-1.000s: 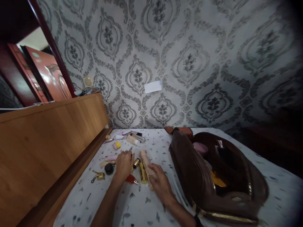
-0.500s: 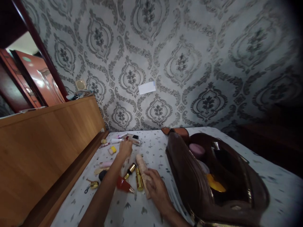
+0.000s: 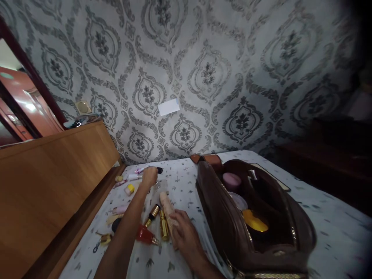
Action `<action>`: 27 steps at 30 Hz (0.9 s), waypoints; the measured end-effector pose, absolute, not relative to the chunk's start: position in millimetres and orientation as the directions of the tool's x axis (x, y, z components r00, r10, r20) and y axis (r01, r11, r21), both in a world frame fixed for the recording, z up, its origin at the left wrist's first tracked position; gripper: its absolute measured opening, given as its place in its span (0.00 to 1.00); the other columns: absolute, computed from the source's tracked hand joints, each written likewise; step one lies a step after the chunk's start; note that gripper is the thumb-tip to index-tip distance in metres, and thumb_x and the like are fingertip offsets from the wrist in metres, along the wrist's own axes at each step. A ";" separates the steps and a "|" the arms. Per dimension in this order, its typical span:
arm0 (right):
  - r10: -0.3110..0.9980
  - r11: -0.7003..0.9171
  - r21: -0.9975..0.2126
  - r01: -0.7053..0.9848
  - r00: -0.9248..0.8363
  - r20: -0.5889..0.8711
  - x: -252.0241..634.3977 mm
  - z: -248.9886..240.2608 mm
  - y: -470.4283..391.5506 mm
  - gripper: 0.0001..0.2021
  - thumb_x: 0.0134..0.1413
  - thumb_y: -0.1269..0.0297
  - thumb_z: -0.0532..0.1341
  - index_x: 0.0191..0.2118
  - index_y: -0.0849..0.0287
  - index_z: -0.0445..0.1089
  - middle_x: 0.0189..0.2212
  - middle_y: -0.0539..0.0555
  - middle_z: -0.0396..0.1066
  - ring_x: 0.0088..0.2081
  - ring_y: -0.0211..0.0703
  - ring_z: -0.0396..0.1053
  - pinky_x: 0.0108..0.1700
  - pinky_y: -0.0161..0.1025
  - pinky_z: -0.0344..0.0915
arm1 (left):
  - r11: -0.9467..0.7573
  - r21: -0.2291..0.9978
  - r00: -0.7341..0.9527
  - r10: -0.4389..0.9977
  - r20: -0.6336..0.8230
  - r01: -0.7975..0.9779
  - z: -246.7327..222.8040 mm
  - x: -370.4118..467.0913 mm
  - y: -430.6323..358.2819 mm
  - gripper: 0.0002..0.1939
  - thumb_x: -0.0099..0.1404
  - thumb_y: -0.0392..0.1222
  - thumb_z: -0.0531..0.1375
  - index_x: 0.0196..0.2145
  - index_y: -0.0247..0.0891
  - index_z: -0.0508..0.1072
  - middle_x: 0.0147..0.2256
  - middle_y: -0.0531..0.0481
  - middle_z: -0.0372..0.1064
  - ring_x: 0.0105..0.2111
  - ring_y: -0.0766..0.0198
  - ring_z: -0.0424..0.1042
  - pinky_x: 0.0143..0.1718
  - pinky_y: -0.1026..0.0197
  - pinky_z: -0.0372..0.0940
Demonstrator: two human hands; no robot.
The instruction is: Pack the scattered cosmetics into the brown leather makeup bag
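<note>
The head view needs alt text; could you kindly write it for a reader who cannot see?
The left hand is among small cosmetics on a printed sheet; the right hand, nearer, touches a long beige item. An open brown bag sits to the right.

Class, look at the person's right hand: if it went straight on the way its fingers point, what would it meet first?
The beige tube: it lies right at the fingertips of the right hand, probably touching them, though the exact contact is hard to see.
</note>
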State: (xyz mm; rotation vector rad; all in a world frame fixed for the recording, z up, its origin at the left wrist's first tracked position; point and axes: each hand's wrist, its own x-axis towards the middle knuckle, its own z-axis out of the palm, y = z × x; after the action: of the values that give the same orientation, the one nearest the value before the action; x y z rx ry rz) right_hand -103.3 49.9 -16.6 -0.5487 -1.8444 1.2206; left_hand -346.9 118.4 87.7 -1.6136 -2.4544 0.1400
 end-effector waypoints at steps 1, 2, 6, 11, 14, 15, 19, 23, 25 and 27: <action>0.728 0.431 -0.897 -0.094 -0.552 0.407 -103.2 -16.6 49.4 0.17 0.52 0.73 0.54 0.46 0.57 0.73 0.49 0.59 0.71 0.53 0.47 0.71 0.55 0.41 0.68 | 0.429 -0.199 -0.411 0.903 0.125 0.881 90.0 -351.5 121.9 0.14 0.69 0.45 0.60 0.49 0.36 0.73 0.50 0.43 0.71 0.50 0.55 0.71 0.53 0.45 0.66; 0.728 0.431 -0.897 -0.099 -0.550 0.410 -103.2 -16.7 49.0 0.16 0.54 0.72 0.54 0.45 0.56 0.73 0.48 0.58 0.71 0.52 0.47 0.71 0.55 0.41 0.68 | 0.452 -0.207 -0.432 0.891 0.136 0.868 92.2 -355.9 125.7 0.16 0.70 0.47 0.59 0.50 0.35 0.72 0.51 0.43 0.71 0.49 0.55 0.72 0.52 0.44 0.67; 0.737 0.429 -0.898 -0.095 -0.538 0.409 -103.1 -15.8 47.2 0.15 0.58 0.71 0.54 0.46 0.56 0.73 0.48 0.58 0.70 0.51 0.47 0.71 0.54 0.41 0.68 | 0.470 -0.220 -0.445 0.882 0.156 0.855 94.4 -365.9 141.8 0.19 0.70 0.47 0.59 0.54 0.36 0.69 0.54 0.42 0.68 0.52 0.53 0.70 0.53 0.44 0.67; 0.742 0.432 -0.899 -0.075 -0.536 0.402 -102.0 -8.0 42.3 0.15 0.58 0.75 0.54 0.45 0.56 0.73 0.46 0.57 0.71 0.49 0.45 0.71 0.52 0.39 0.69 | 0.370 -0.248 -0.354 0.929 0.109 0.895 83.5 -364.9 156.8 0.21 0.70 0.34 0.54 0.60 0.38 0.65 0.62 0.39 0.62 0.63 0.49 0.59 0.59 0.42 0.60; 0.752 0.431 -0.901 -0.047 -0.533 0.388 -101.5 -3.1 39.7 0.15 0.58 0.77 0.53 0.45 0.57 0.72 0.47 0.58 0.70 0.50 0.47 0.71 0.53 0.41 0.68 | 0.305 -0.278 -0.300 0.952 0.059 0.911 77.0 -365.0 160.7 0.23 0.67 0.26 0.48 0.56 0.38 0.68 0.59 0.36 0.66 0.63 0.49 0.59 0.58 0.42 0.59; 0.759 0.430 -0.902 -0.039 -0.526 0.384 -101.6 -2.1 38.9 0.14 0.58 0.76 0.53 0.45 0.57 0.71 0.47 0.58 0.70 0.50 0.47 0.70 0.53 0.42 0.68 | 0.287 -0.289 -0.289 0.957 0.040 0.913 75.9 -365.5 161.6 0.22 0.66 0.25 0.47 0.54 0.36 0.69 0.56 0.35 0.69 0.60 0.48 0.63 0.56 0.43 0.60; 0.795 0.405 -0.914 -0.009 -0.491 0.357 -103.9 -2.8 36.2 0.12 0.58 0.76 0.55 0.43 0.57 0.70 0.47 0.57 0.70 0.50 0.48 0.69 0.54 0.44 0.68 | 0.205 -0.326 -0.219 0.976 -0.006 0.923 78.2 -365.4 162.4 0.21 0.64 0.24 0.48 0.50 0.35 0.70 0.51 0.34 0.73 0.53 0.49 0.70 0.52 0.48 0.63; 0.814 0.393 -0.919 0.011 -0.468 0.343 -108.4 -7.9 33.8 0.13 0.55 0.77 0.56 0.43 0.56 0.69 0.48 0.57 0.69 0.51 0.49 0.69 0.55 0.47 0.68 | 0.141 -0.348 -0.155 0.988 -0.011 0.927 87.5 -358.5 156.6 0.22 0.61 0.24 0.51 0.50 0.37 0.70 0.52 0.37 0.73 0.53 0.49 0.69 0.52 0.52 0.63; 0.817 0.407 -0.913 0.005 -0.448 0.362 -110.0 -10.6 32.9 0.14 0.54 0.77 0.56 0.44 0.57 0.69 0.49 0.59 0.69 0.52 0.50 0.68 0.56 0.49 0.68 | 0.133 -0.360 -0.141 0.990 0.006 0.923 90.8 -354.6 149.1 0.18 0.64 0.28 0.50 0.50 0.37 0.68 0.52 0.35 0.72 0.53 0.49 0.69 0.51 0.52 0.63; 0.828 0.413 -0.911 -0.007 -0.414 0.379 -110.9 -12.8 32.2 0.17 0.52 0.78 0.56 0.48 0.57 0.68 0.52 0.60 0.68 0.54 0.52 0.67 0.58 0.51 0.67 | 0.174 -0.298 -0.154 0.984 0.088 0.939 91.6 -351.6 137.4 0.15 0.67 0.36 0.50 0.51 0.37 0.66 0.52 0.35 0.72 0.52 0.48 0.70 0.49 0.52 0.64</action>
State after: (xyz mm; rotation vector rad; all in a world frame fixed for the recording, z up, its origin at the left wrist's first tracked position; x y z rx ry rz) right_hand -110.9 32.2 -12.8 -0.7166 -1.7393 1.1267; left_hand -351.6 137.4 91.6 -1.8488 -2.1912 0.2510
